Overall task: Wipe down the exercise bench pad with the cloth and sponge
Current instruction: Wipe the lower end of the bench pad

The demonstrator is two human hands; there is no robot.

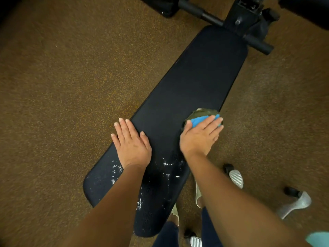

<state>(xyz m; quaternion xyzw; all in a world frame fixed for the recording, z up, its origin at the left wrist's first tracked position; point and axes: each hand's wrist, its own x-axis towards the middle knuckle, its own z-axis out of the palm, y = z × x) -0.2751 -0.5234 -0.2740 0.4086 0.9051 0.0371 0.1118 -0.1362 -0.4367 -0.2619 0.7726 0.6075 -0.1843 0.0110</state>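
The black bench pad [187,82] is lying lengthwise across the speckled brown floor [71,68], its far end meeting the black frame crossbar [201,13]. At the pad's right edge, about halfway along, the right hand [199,138] is pressing nearly straight fingers down on a blue sponge [199,120], which is sitting on a bunched green cloth [201,113]. The left hand [131,139] is resting flat, fingers extended and holding nothing, on the pad's left edge. White specks [167,164] are dotting the pad's near end. A striped shoe [235,178] is standing on the floor beside the pad's right edge.
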